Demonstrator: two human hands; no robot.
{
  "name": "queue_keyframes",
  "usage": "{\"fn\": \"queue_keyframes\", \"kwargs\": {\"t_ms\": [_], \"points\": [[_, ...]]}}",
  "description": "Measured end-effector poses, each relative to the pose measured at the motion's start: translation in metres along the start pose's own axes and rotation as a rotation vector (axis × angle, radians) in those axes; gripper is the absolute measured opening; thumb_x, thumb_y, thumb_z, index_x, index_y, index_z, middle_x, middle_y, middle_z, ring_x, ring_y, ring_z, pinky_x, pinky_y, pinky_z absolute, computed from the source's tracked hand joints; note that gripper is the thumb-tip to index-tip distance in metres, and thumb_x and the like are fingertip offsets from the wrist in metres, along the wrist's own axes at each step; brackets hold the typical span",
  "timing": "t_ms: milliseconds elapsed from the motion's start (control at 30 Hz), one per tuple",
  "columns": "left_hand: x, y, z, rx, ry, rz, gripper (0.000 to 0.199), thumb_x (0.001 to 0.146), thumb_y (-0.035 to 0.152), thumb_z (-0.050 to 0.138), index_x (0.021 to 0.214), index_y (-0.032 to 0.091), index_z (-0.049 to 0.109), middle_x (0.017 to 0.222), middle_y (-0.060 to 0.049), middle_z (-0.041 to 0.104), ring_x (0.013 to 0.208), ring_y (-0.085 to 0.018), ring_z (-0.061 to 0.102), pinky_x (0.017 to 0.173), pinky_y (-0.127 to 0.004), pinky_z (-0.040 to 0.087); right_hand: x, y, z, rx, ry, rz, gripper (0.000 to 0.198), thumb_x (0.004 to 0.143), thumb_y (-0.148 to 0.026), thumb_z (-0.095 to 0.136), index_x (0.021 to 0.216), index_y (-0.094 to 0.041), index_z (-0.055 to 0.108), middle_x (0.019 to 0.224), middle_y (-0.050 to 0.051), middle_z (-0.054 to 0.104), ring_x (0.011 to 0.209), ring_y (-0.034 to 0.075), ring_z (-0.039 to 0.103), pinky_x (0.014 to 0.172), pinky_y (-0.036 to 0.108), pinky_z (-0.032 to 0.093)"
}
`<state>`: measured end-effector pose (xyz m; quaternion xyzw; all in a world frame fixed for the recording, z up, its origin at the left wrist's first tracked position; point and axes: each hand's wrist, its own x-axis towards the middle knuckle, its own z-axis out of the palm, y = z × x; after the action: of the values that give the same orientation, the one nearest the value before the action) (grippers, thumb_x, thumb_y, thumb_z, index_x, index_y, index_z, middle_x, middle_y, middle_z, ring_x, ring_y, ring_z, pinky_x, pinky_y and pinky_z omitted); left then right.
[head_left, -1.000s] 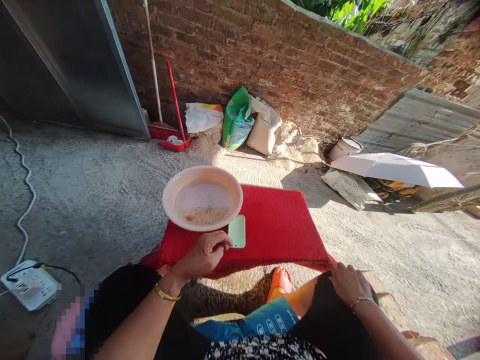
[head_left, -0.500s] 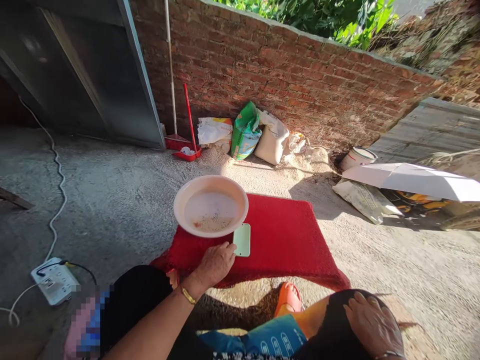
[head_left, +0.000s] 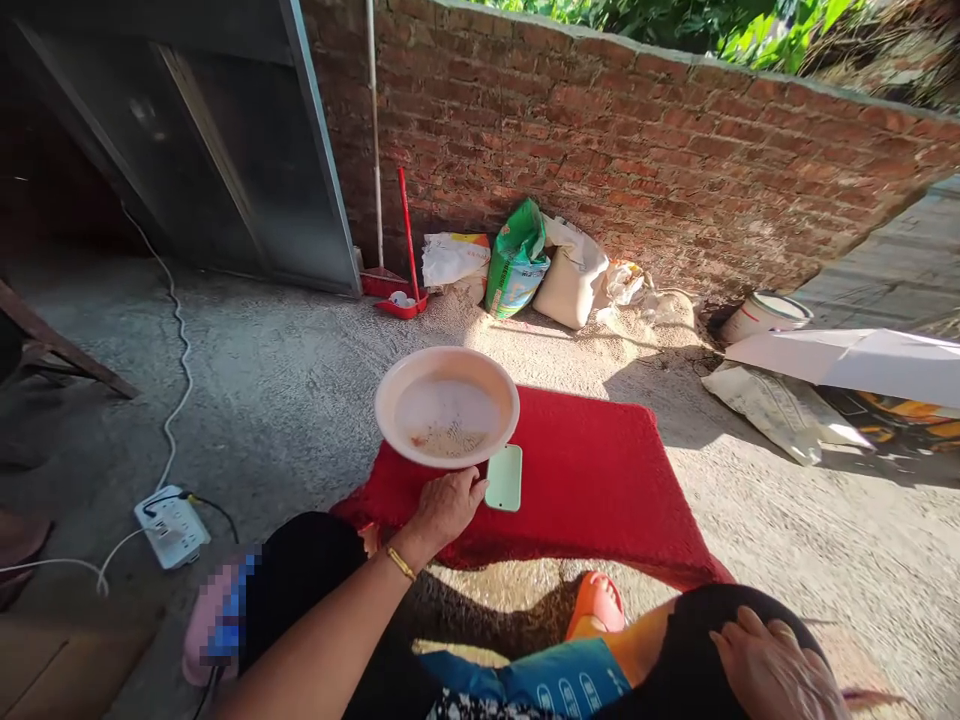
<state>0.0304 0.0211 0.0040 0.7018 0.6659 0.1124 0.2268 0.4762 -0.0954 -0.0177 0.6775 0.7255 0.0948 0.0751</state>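
Note:
My left hand [head_left: 448,505], with a gold-coloured bracelet at its wrist, is over the near edge of a red cloth-covered low table [head_left: 592,470]. Its fingers are curled together, right below the rim of a pale pink basin [head_left: 386,410] and against the left edge of a flat, pale green rectangular piece [head_left: 504,480] with rounded corners. What the fingertips grip, if anything, is hidden. Whitish contents and small brownish bits [head_left: 450,440] lie in the basin. My right hand [head_left: 784,665] rests on my right knee, fingers apart, holding nothing.
A white power strip [head_left: 172,528] with cables lies on the concrete at left. Along the brick wall stand a red dustpan [head_left: 403,305], a green sack [head_left: 517,262], a pale sack [head_left: 571,285] and a bucket [head_left: 765,315]. A white panel [head_left: 855,360] juts in from the right.
My left hand has shifted slightly forward, closer to the basin rim. The view has swung a little to the left. My right hand stays on the knee.

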Motion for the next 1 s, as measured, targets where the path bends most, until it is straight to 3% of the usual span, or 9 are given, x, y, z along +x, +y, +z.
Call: {"fn": "queue_keyframes", "kwargs": {"t_ms": [67, 167, 267, 367, 467, 567, 667, 800, 1000], "points": [[0.004, 0.0, 0.005, -0.026, -0.006, -0.021, 0.032, 0.094, 0.045, 0.04, 0.091, 0.021, 0.061, 0.087, -0.008, 0.07, 0.084, -0.023, 0.066, 0.069, -0.03, 0.039, -0.012, -0.017, 0.003, 0.049, -0.012, -0.038, 0.028, 0.077, -0.038, 0.051, 0.056, -0.026, 0.065, 0.092, 0.011, 0.069, 0.09, 0.032, 0.06, 0.062, 0.038, 0.041], [0.011, -0.002, 0.014, -0.05, -0.005, -0.053, 0.032, 0.093, 0.044, 0.043, 0.086, 0.019, 0.062, 0.085, -0.009, 0.07, 0.083, -0.023, 0.065, 0.068, -0.03, 0.038, -0.011, -0.045, -0.002, 0.278, -0.145, -0.045, 0.031, 0.079, -0.042, 0.051, 0.055, -0.027, 0.064, 0.082, 0.009, 0.069, 0.075, 0.026, 0.063, 0.063, 0.036, 0.044], [0.016, -0.002, 0.023, -0.082, -0.002, -0.071, 0.03, 0.091, 0.043, 0.046, 0.082, 0.019, 0.061, 0.082, -0.008, 0.069, 0.078, -0.022, 0.065, 0.065, -0.029, 0.036, 0.02, -0.079, -0.016, 0.638, -0.213, -0.022, 0.035, 0.085, -0.049, 0.045, 0.067, -0.027, 0.065, 0.076, 0.004, 0.065, 0.063, 0.018, 0.061, 0.062, 0.031, 0.047], [0.017, 0.005, 0.03, -0.128, 0.005, -0.069, 0.024, 0.09, 0.039, 0.048, 0.081, 0.02, 0.059, 0.079, -0.006, 0.069, 0.074, -0.019, 0.063, 0.061, -0.027, 0.034, 0.066, -0.124, -0.03, 0.935, -0.088, -0.015, 0.034, 0.083, -0.054, 0.05, 0.089, -0.025, 0.065, 0.081, 0.004, 0.065, 0.067, 0.017, 0.061, 0.064, 0.029, 0.05], [0.015, 0.017, 0.038, -0.163, 0.03, -0.047, 0.02, 0.09, 0.035, 0.047, 0.081, 0.02, 0.057, 0.078, -0.004, 0.068, 0.074, -0.018, 0.062, 0.062, -0.027, 0.033, 0.104, -0.172, -0.037, 1.145, -0.023, 0.036, 0.053, 0.079, -0.059, 0.054, 0.117, -0.022, 0.057, 0.091, 0.006, 0.065, 0.071, 0.017, 0.062, 0.066, 0.03, 0.052], [0.009, 0.029, 0.045, -0.196, 0.052, 0.004, 0.018, 0.089, 0.033, 0.047, 0.078, 0.021, 0.055, 0.075, -0.003, 0.065, 0.071, -0.017, 0.06, 0.062, -0.028, 0.032, 0.121, -0.207, -0.038, 1.306, -0.063, 0.067, 0.07, 0.077, -0.064, 0.054, 0.131, -0.02, 0.047, 0.101, 0.009, 0.064, 0.077, 0.019, 0.063, 0.068, 0.031, 0.054], [-0.003, 0.037, 0.05, -0.227, 0.053, 0.122, 0.017, 0.088, 0.032, 0.048, 0.075, 0.021, 0.053, 0.07, -0.002, 0.062, 0.065, -0.016, 0.057, 0.058, -0.028, 0.029, 0.12, -0.218, -0.04, 1.44, -0.136, 0.06, 0.072, 0.08, -0.063, 0.053, 0.137, -0.021, 0.041, 0.112, 0.011, 0.064, 0.089, 0.021, 0.064, 0.074, 0.032, 0.054], [-0.021, 0.039, 0.053, -0.226, 0.044, 0.269, 0.019, 0.09, 0.031, 0.044, 0.077, 0.021, 0.051, 0.07, -0.002, 0.06, 0.064, -0.015, 0.054, 0.057, -0.029, 0.027, 0.111, -0.213, -0.045, 1.448, -0.23, 0.061, 0.07, 0.078, -0.064, 0.054, 0.133, -0.022, 0.049, 0.114, 0.008, 0.065, 0.1, 0.023, 0.062, 0.084, 0.032, 0.051], [-0.024, 0.034, 0.054, -0.37, 0.076, 0.221, 0.016, 0.087, 0.029, 0.048, 0.073, 0.021, 0.047, 0.063, 0.003, 0.053, 0.056, -0.011, 0.046, 0.055, -0.027, 0.026, 0.106, -0.215, -0.051, 1.502, -0.313, 0.089, 0.07, 0.075, -0.063, 0.06, 0.132, -0.023, 0.052, 0.116, 0.006, 0.065, 0.106, 0.025, 0.06, 0.088, 0.034, 0.05]]}}
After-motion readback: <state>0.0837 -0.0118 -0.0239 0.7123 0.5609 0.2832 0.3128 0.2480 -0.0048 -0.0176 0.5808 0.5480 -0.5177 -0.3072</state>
